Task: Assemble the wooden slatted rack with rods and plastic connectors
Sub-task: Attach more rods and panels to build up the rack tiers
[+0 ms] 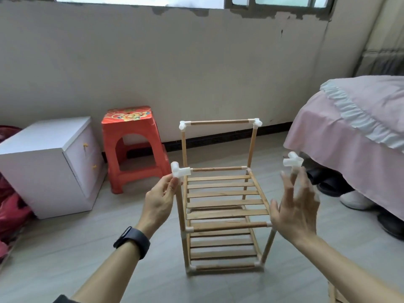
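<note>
A wooden rack [225,212] stands on the floor in the middle, with two slatted shelves one above the other. At its back, two uprights carry a top rod [219,122] between white plastic connectors. My left hand [160,201] pinches a white connector [179,170] that sits on the front-left upright. My right hand [295,209] is at the front-right corner with its fingers spread. Just above its fingertips is another white connector [293,161]. The hand hides most of the rod under that connector.
A white bedside cabinet [50,162] and a red plastic stool [133,147] stand to the left by the wall. A bed with a pink cover [354,132] is on the right, with shoes [354,200] under it. Red bags [11,211] lie far left. Wooden parts [334,296] lie bottom right.
</note>
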A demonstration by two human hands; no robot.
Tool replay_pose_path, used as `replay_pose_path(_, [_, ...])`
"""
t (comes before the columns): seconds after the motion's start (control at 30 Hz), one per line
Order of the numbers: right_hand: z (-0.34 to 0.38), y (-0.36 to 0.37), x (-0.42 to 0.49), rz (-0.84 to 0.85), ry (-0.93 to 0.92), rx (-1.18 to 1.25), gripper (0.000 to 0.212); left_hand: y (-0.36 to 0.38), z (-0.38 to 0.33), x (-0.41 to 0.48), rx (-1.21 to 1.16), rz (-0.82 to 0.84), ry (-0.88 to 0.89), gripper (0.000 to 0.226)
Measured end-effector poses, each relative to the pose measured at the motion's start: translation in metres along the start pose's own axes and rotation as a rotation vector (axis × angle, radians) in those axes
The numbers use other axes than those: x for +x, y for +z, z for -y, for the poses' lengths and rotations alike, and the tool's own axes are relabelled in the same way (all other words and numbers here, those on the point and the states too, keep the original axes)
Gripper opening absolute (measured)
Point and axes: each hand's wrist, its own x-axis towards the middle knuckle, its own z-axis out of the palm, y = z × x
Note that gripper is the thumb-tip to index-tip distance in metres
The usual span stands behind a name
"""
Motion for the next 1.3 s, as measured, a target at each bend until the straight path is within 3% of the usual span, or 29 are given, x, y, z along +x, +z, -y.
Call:
replay_pose_path(0.1, [0.008,0.021,-0.050,0.216,-0.326,-0.055,0.090,-0.004,0.017,-0.013,-0.091,-0.027,-0.063,0.024])
replay_pose_path(0.17, [0.015,0.043,-0.086,0.471,-0.480,-0.058,0.082,-0.009,0.042,-0.022,-0.115,-0.060,-0.161,0.020])
replay_pose_path(0.3, [0.060,0.090,-0.142,1.100,-0.603,-0.215,0.047,-0.039,0.141,-0.073,0.109,-0.052,-0.422,0.017])
replay_pose_path(0.33, [0.073,0.105,-0.154,1.236,-0.566,-0.227,0.040,-0.047,0.174,-0.093,0.194,-0.027,-0.524,0.020])
replay_pose_path(0.43, [0.094,0.156,-0.195,1.474,-0.256,-0.117,0.066,-0.069,0.264,-0.159,0.444,0.127,-0.863,0.055])
replay_pose_path(0.53, [0.110,0.192,-0.224,1.658,-0.184,-0.106,0.054,-0.077,0.315,-0.213,0.575,0.215,-1.180,0.067])
replay_pose_path(0.67, [0.113,0.222,-0.245,1.690,-0.215,-0.175,0.069,-0.064,0.355,-0.245,0.609,0.302,-1.290,0.072])
replay_pose_path(0.83, [0.092,0.232,-0.267,1.789,-0.217,-0.213,0.077,-0.031,0.367,-0.247,0.763,0.253,-1.209,0.025])
replay_pose_path(0.9, [0.088,0.233,-0.273,1.795,-0.229,-0.240,0.082,-0.021,0.363,-0.240,0.726,0.224,-1.197,0.021])
replay_pose_path(1.1, [0.122,0.226,-0.227,1.879,0.046,-0.022,0.072,-0.021,0.318,-0.206,0.481,0.482,-1.155,0.018])
replay_pose_path(1.17, [0.128,0.205,-0.207,1.864,0.180,0.101,0.073,-0.024,0.293,-0.199,0.492,0.594,-1.043,0.016])
replay_pose_path(1.3, [0.134,0.157,-0.166,1.678,0.071,0.136,0.090,-0.024,0.233,-0.172,0.708,0.754,-0.642,0.021])
